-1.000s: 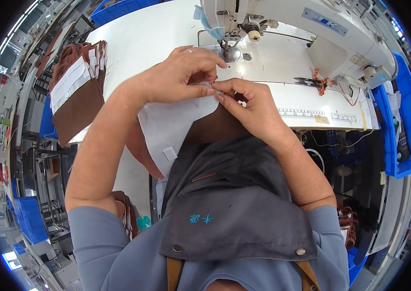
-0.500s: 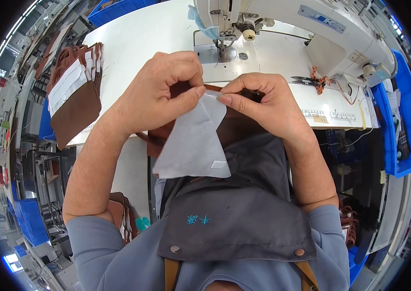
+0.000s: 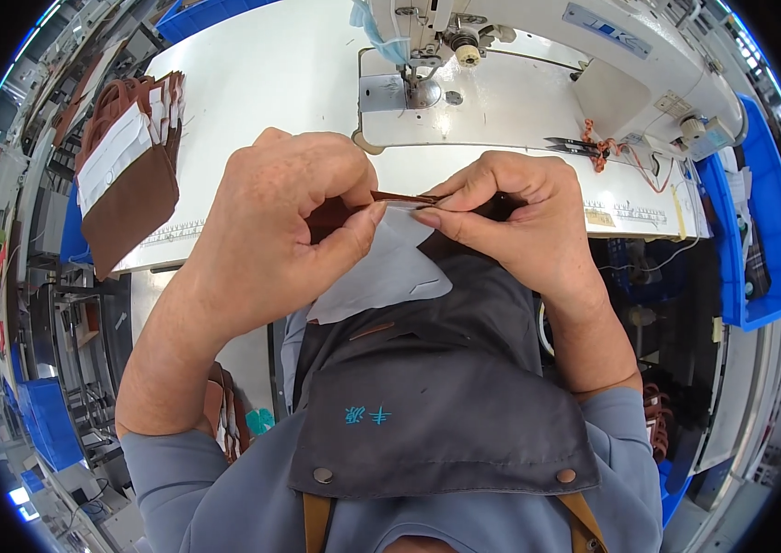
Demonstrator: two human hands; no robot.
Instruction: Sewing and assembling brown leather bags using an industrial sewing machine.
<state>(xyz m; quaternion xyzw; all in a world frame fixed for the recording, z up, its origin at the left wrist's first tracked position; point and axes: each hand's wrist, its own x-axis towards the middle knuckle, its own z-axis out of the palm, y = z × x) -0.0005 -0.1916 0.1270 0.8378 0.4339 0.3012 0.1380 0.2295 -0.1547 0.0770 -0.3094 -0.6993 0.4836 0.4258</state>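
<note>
Left hand [image 3: 291, 217]: thumb and fingers pinching the pale cloth's [image 3: 388, 267] upper edge. Right hand [image 3: 521, 214]: pinching the same edge, just beside. Cloth hangs between and below both. Beyond hands: sewing machine [image 3: 653, 57]. Left of left hand: brown bundle [image 3: 137, 201].

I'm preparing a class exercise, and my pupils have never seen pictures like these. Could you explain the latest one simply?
It comes from a fisheye camera on someone's head, looking down, so straight edges bend near the rim. There is no robot: the left hand and right hand are the wearer's own, bare. Both pinch the upper edge of a pale sheet with brown material behind, above a dark apron. Beyond stands a white sewing machine on a white table. At its left edge is a brown stack; on the right lie what look like black snips with orange cord.
</note>
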